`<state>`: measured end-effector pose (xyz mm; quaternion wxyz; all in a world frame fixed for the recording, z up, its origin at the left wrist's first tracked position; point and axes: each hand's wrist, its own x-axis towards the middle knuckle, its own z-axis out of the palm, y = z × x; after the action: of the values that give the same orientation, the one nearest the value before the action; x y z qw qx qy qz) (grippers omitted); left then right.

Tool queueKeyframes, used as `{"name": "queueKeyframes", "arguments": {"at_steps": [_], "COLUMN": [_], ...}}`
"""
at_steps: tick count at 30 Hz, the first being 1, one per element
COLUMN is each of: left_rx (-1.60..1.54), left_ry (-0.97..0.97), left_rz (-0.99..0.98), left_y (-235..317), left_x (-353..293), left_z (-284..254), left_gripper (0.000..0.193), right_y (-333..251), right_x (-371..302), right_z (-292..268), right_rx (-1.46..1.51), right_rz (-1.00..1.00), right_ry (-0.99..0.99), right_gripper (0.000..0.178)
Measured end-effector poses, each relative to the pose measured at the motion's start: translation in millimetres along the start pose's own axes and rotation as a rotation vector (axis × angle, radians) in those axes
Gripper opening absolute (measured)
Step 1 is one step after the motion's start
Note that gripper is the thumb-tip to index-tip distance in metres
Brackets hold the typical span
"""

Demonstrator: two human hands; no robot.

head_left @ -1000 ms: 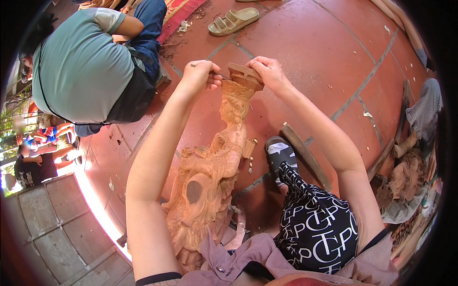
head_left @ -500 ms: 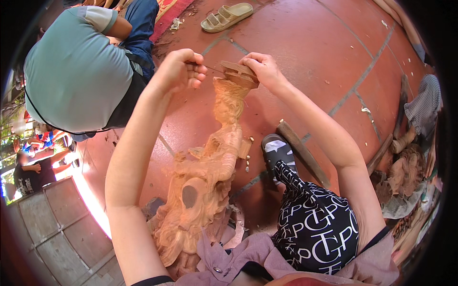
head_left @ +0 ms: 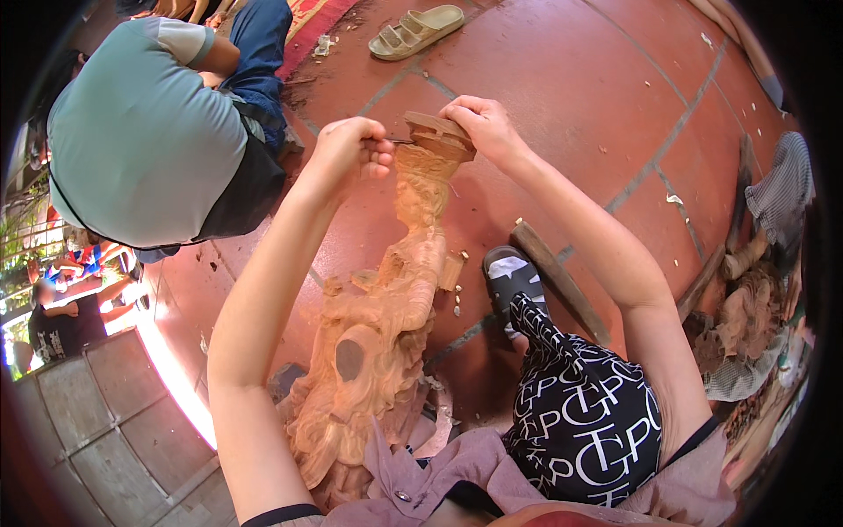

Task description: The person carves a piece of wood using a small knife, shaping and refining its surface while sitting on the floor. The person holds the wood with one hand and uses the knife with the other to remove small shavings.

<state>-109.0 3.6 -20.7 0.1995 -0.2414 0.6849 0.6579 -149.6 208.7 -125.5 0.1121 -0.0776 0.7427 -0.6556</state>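
Note:
A carved orange-brown wooden figure (head_left: 414, 263) leans away from my lap, with a round hole in its lower body and a flat, stepped block (head_left: 436, 132) at its far end. My right hand (head_left: 485, 130) grips the right edge of that block, its fingertips partly hidden behind the wood. On the other side, my left hand (head_left: 353, 156) is closed around a thin dark rod-like tool (head_left: 401, 141). The tool's visible end meets the figure just under the block; its handle is hidden in my fingers.
A person in a green shirt (head_left: 145, 132) sits bent over at left. A tan sandal (head_left: 416, 32) lies on the tiled floor beyond the figure. Beside my sandalled foot (head_left: 514, 279) is a wooden stick (head_left: 562, 281). Another carved wooden piece (head_left: 746, 321) and cloth are at right.
My left hand has moved down and slightly right, bringing the thin tool closer against the figure. My right hand and the figure stay nearly in place.

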Motion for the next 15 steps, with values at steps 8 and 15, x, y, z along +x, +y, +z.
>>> {"name": "queueKeyframes", "arguments": {"at_steps": [8, 15], "left_rx": [-0.007, -0.034], "left_ry": [-0.051, -0.014], "left_rz": [0.065, 0.094], "left_y": [-1, -6], "left_x": [-8, -9], "left_z": [6, 9], "left_gripper": [0.013, 0.019], "right_y": [-3, -9], "right_x": [-2, -5], "right_z": [-2, -3], "right_rx": [-0.038, -0.033], "right_rz": [-0.025, 0.006], "right_ry": [-0.024, -0.013], "right_gripper": [0.025, 0.026]}}
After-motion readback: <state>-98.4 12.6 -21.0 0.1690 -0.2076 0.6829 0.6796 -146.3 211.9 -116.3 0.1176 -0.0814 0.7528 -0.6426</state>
